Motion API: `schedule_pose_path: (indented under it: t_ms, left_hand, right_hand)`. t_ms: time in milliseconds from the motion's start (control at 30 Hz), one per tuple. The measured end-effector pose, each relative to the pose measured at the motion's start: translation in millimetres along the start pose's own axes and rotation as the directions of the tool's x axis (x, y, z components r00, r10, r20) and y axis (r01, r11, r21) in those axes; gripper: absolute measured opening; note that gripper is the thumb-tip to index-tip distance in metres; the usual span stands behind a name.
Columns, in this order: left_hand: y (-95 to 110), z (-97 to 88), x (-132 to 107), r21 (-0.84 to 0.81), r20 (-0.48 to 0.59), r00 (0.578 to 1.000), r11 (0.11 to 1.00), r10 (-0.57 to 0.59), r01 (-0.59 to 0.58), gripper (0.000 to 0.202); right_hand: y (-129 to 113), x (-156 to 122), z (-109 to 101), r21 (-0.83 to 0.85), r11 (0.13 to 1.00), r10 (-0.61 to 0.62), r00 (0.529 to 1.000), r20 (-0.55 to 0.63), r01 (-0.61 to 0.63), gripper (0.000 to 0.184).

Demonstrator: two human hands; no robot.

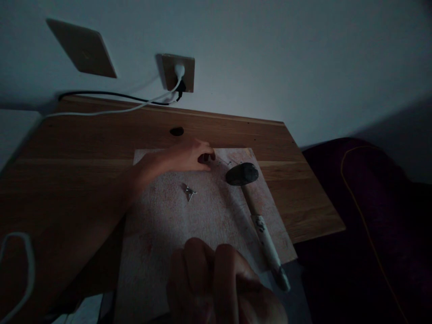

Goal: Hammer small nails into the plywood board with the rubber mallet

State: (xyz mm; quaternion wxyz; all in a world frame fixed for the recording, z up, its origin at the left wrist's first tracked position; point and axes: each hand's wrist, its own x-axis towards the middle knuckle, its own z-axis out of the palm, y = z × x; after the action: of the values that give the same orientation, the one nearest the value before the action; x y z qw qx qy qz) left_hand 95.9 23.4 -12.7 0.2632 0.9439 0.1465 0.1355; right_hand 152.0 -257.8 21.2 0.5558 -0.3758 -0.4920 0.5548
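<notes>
A pale board [162,225] lies on a wooden desk [84,148]. My left hand [189,157] reaches to the board's far edge, with the fingertips pinched together on something too small to make out. A hammer [251,198] with a dark head and a paint-stained handle lies on the board just right of that hand, untouched. A few small metal nails [189,191] lie on the board below my left hand. My right hand [219,283] is close to the camera at the board's near edge. Its fingers are curled and hide whatever is inside.
A wall socket [178,72] holds a white and a black plug, and their cables [111,108] run left along the desk's back edge. The desk has a cable hole [176,131]. A white cord loop [20,270] lies at the near left. A dark upholstered seat [371,216] stands right of the desk.
</notes>
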Motion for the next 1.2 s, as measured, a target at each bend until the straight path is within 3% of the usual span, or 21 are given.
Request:
schedule_pose_path:
  t_ms: [133, 200, 267, 333, 433, 533, 633, 733, 900, 1033, 1200]
  left_hand:
    - [0, -1.0, 0, 0.011, -0.040, 0.999, 1.000, -0.019, 0.020, 0.018]
    - [1, -0.9, 0, 0.020, -0.048, 0.999, 1.000, -0.020, 0.021, 0.013]
    - [3, -0.7, 0, 0.021, -0.031, 0.999, 0.999, -0.028, 0.029, 0.010]
    - [4, -0.9, 0, 0.018, -0.010, 0.999, 0.999, -0.033, 0.034, 0.007]
    - [5, -1.8, 0, 0.003, 0.005, 1.000, 1.000, -0.013, 0.013, 0.004]
    - [4, -2.1, 0, -0.017, 0.006, 1.000, 1.000, 0.011, -0.011, 0.009]
    - [4, -1.2, -1, -0.026, 0.001, 1.000, 1.000, 0.017, -0.017, 0.010]
    - [5, 0.2, 0, -0.034, -0.021, 1.000, 0.999, 0.002, -0.003, 0.003]
    - [7, 2.5, 0, -0.138, -0.033, 0.998, 0.989, -0.048, 0.043, 0.020]
    - [5, 5.4, 0, -0.153, -0.049, 0.997, 0.987, -0.060, 0.051, 0.027]
    - [6, 6.8, 0, -0.161, -0.045, 0.996, 0.984, -0.080, 0.071, 0.027]
  right_hand:
    - [-12, 11, -7, 0.217, 0.976, -0.029, 1.000, 0.003, 0.028, 0.052]
    - [-18, 11, -15, 0.074, 0.997, -0.013, 0.994, -0.107, 0.021, 0.037]
    - [-23, 6, -26, -0.240, 0.970, -0.022, 0.964, -0.266, -0.044, 0.020]
    - [-27, -2, -41, -0.541, 0.826, -0.071, 0.921, -0.382, -0.161, 0.012]
    - [-28, -16, -69, -0.782, 0.557, -0.175, 0.881, -0.439, -0.279, 0.011]
    - [-22, -30, -98, -0.884, 0.269, -0.265, 0.853, -0.449, -0.382, 0.024]
    - [-13, -43, -121, -0.897, 0.125, -0.199, 0.875, -0.442, -0.425, 0.049]
    - [-6, -52, -138, -0.913, 0.119, -0.060, 0.915, -0.399, -0.391, 0.065]
    - [-8, -54, -146, -0.911, 0.152, 0.067, 0.923, -0.379, -0.385, 0.049]
    - [-14, -49, -137, -0.886, 0.217, 0.092, 0.912, -0.399, -0.410, 0.042]
    - [-13, -46, -125, -0.863, 0.261, 0.054, 0.900, -0.434, -0.432, 0.053]
